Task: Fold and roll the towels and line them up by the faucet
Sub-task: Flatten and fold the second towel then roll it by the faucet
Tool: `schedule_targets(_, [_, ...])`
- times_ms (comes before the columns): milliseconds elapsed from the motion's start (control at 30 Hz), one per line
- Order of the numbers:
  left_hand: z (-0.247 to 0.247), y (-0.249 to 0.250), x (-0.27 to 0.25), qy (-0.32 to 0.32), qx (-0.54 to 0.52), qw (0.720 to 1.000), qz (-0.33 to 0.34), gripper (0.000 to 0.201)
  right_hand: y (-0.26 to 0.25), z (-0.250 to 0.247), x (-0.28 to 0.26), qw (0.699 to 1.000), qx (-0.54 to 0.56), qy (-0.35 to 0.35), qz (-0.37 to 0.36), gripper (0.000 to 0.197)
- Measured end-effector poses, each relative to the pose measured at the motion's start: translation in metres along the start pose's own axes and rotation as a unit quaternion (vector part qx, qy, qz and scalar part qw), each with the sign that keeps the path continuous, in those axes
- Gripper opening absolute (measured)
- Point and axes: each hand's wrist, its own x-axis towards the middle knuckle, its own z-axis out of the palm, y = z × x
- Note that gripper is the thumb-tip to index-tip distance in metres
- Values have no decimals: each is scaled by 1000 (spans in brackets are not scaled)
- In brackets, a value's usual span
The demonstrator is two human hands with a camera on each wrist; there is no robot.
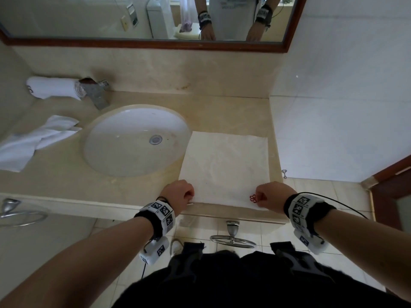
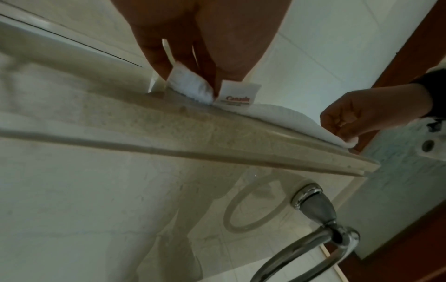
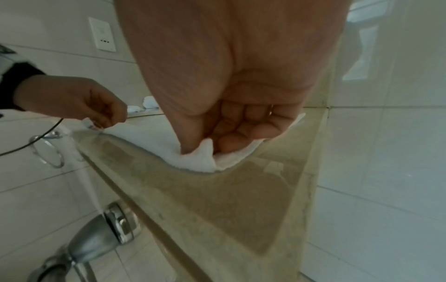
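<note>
While hands (image 1: 222,196) pinch towel (image 1: 224,165), sink (image 1: 133,165) bare.

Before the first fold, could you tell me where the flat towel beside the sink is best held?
Probably at its two near corners, from the counter's front edge. The flat towel lies spread square, near edge along the counter lip. The left hand and right hand already pinch those corners, so both lift evenly.
</note>
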Motion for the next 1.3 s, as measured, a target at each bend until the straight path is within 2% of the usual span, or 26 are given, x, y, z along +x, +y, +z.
schedule_targets(167, [-3, 5, 3, -39, 132, 983, 124, 16, -4, 9, -5, 996, -40, 44, -60, 14])
schedule_targets(300, [-10, 8, 0, -77, 254, 946, 185, 7, -5, 13, -10, 996, -36, 44, -74, 19])
schedule_targets(367, [-10, 6, 0, -62, 277, 937, 205, 12, -4, 10, -11, 995, -41, 32, -82, 13])
schedule_targets(500, [-8, 8, 5, -74, 282, 937, 193, 28, -6, 5, -10, 994, -76, 7, -74, 14])
schedule_targets(633, [-8, 11, 7, -83, 292, 935, 183, 30, -11, 5, -12, 989, -123, 27, -76, 8])
schedule_targets(733, [-7, 10, 7, -87, 272, 945, 157, 28, -11, 8, -12, 986, -139, 52, -81, 22])
schedule_targets(800, [-5, 9, 8, -85, 236, 959, 128, 28, -11, 8, -11, 991, -113, 46, -56, 26])
schedule_targets(867, [-4, 6, 12, -91, 199, 971, 100, 28, -10, 5, -8, 996, -83, 8, -23, 26])
schedule_targets(1000, [-9, 4, 20, -120, 153, 979, 65, 25, -12, -12, 3, 998, -42, -49, 20, 19])
schedule_targets(1133, [-13, 4, 22, -109, 112, 987, 32, 14, -13, -21, 10, 997, -4, -43, 68, 7])
schedule_targets(1233, [-12, 5, 24, -102, 120, 987, 31, 18, -11, -21, 13, 994, 33, -28, 103, 12])
schedule_targets(1300, [-11, 6, 24, -92, 170, 980, 57, 21, -11, -20, 14, 992, 55, -37, 108, 15])
